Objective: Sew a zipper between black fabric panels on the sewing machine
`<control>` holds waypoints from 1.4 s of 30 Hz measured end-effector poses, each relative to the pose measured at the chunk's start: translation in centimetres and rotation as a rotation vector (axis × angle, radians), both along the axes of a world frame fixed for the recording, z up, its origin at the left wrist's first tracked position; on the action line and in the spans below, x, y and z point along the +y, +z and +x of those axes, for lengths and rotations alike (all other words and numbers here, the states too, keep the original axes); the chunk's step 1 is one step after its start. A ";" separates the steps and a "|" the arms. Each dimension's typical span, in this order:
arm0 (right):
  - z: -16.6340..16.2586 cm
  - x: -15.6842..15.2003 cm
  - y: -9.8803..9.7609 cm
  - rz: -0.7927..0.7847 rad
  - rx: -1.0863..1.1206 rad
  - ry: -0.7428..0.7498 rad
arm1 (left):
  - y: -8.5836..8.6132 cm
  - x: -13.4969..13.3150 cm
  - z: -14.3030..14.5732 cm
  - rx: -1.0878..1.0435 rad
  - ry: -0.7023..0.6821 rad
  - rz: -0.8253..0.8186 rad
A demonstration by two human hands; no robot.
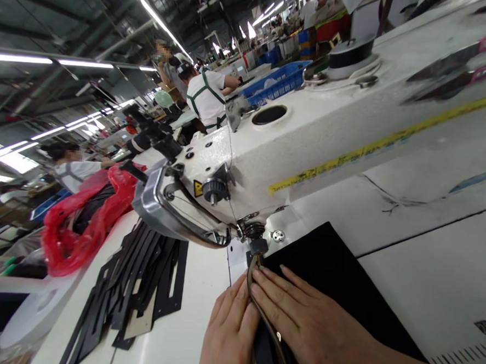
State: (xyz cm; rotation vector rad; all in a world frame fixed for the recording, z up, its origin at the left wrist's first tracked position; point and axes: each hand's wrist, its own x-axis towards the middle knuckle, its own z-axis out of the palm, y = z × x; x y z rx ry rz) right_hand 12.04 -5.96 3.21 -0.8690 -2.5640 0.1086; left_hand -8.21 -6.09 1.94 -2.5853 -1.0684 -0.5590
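Note:
My right hand (312,323) lies flat with fingers stretched over a black sheet of material (328,264), fingertips close to the needle area of a sewing machine (222,186). On the other side of a narrow, shiny brownish strip (272,335), my left hand (230,332) rests with its fingers extended toward the machine. This strip curves from under the machine's head down between both hands, over the black material. The fingers touch its edges. What lies under the palms is hidden.
Left of the machine, several black cut pieces with slots (138,285) lie in a pile. Behind them sits a red plastic bag (88,216). Pink-handled scissors (459,69) and a thread spool (351,57) lie on the machine's arm. A blue crate (280,82) and co-workers are beyond.

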 end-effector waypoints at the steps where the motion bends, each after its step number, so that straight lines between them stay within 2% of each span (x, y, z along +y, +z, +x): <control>1: 0.0 -0.1 -0.1 0.010 -0.002 -0.005 | 0.0 0.0 0.1 0.006 0.006 -0.001; 3: -0.1 -0.2 -0.4 0.047 -0.011 -0.028 | 0.0 -0.2 0.5 -0.004 0.037 0.004; 8: -0.4 -0.9 -0.7 0.225 -0.015 -0.252 | 0.5 -0.6 1.3 -0.070 0.085 -0.061; 12: -0.1 -0.8 0.0 0.331 -0.129 -0.193 | 0.8 -0.8 1.5 -0.108 0.086 -0.135; 16: 0.1 -0.5 0.3 0.401 -0.191 -0.148 | 0.7 -0.9 1.6 -0.143 0.113 -0.133; 23: 0.4 -0.4 -0.4 0.416 -0.225 -0.138 | 0.7 -1.0 1.9 -0.189 0.141 -0.094; 29: 0.6 -0.4 -0.3 0.349 -0.240 -0.128 | 0.0 -0.8 2.3 -0.136 0.129 -0.002; 36: 0.6 -0.3 -0.1 0.294 -0.211 -0.110 | -0.3 -0.7 2.6 -0.204 0.157 0.048; 42: 1.0 1.4 0.1 0.389 -0.222 -0.111 | 0.2 1.0 2.9 -0.166 0.160 0.012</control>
